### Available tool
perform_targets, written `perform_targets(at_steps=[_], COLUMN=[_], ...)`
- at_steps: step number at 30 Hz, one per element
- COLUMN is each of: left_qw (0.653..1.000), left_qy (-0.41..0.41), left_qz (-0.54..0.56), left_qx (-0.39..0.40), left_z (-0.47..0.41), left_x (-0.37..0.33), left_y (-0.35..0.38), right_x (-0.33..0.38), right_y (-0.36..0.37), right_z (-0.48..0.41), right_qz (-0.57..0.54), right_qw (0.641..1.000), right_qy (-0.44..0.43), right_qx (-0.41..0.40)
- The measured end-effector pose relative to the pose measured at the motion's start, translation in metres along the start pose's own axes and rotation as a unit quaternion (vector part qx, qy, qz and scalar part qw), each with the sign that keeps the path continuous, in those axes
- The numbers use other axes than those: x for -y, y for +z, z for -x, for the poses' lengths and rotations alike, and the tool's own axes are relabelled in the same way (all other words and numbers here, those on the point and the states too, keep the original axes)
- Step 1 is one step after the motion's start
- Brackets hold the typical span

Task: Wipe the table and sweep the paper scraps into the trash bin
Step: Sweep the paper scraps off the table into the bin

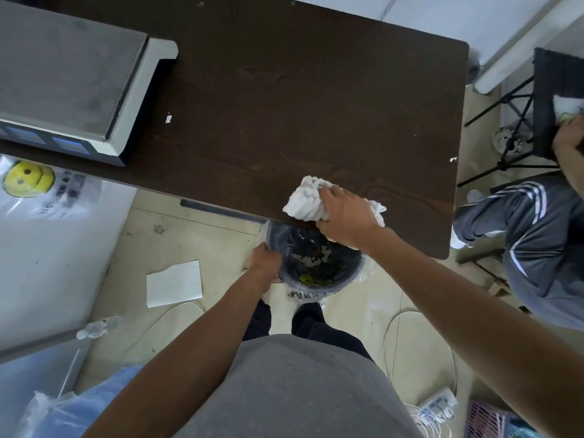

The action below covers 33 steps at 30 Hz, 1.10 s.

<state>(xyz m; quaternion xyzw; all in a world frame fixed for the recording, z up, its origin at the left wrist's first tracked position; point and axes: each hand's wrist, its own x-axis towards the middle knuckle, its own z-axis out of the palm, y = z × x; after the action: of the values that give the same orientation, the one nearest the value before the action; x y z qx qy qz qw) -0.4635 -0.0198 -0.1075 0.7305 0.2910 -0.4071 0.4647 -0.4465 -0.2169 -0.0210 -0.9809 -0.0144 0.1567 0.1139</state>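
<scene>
My right hand [344,216] is shut on a crumpled white cloth [305,200] at the near edge of the dark brown table [284,105]. Directly below that edge, my left hand [264,259] grips the rim of a black trash bin [319,263] lined with a clear bag. The bin holds paper scraps and other waste. One white paper scrap [168,118] lies on the table near the left. A tiny white scrap [453,159] sits by the table's right edge.
A grey scale [69,83] occupies the table's left end. On the floor lie a white paper sheet [174,283], a plastic bottle [99,327], cables and a power strip [437,404]. A seated person [543,241] is at the right, beside a black stand [512,143].
</scene>
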Motion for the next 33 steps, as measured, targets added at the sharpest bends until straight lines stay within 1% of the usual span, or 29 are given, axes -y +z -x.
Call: perform_targets(at_steps=[2,4,6,8,10,12,17,25,27,30,33], left_qw=[1.0,1.0,0.999,0.999,0.999,0.999,0.998,0.999,0.998,0.997,0.996], left_qy=[0.004,0.012,0.014,0.015,0.009,0.004,0.007,-0.016,-0.025,-0.035,-0.038], left_qz=[-0.009,-0.022,-0.03,-0.039,-0.041,-0.047,-0.059,-0.022,-0.003,0.036,0.052], left_qx=[0.005,0.006,0.003,-0.004,-0.007,-0.007,-0.018,-0.043,-0.053,-0.058,-0.054], left_z=[0.001,0.001,0.002,0.004,0.006,0.009,0.009,0.007,0.008,0.004,0.0], left_x=[-0.004,-0.007,-0.008,-0.01,-0.01,-0.01,-0.009,0.005,0.009,0.014,0.018], left_y=[0.001,0.001,0.0,0.0,0.002,0.004,-0.001,-0.041,-0.052,-0.068,-0.081], right_x=[-0.009,-0.023,-0.04,-0.06,-0.075,-0.081,-0.06,0.014,0.036,0.064,0.079], right_y=[-0.008,-0.021,-0.034,-0.041,-0.04,-0.032,-0.021,-0.013,-0.011,-0.001,0.009], right_z=[-0.002,-0.005,-0.007,-0.008,-0.007,-0.004,-0.019,-0.057,-0.055,-0.044,-0.034], right_qz=[-0.024,-0.021,-0.002,-0.009,-0.027,-0.03,-0.054,-0.084,-0.074,-0.057,-0.076], right_qw=[1.0,0.999,0.993,0.979,0.965,0.96,0.964,0.976,0.984,0.996,0.995], right_qy=[0.002,0.038,0.104,0.182,0.245,0.27,0.253,0.202,0.162,0.06,-0.005], right_qx=[0.02,0.006,-0.049,-0.092,-0.083,-0.067,-0.064,-0.021,-0.001,0.021,0.068])
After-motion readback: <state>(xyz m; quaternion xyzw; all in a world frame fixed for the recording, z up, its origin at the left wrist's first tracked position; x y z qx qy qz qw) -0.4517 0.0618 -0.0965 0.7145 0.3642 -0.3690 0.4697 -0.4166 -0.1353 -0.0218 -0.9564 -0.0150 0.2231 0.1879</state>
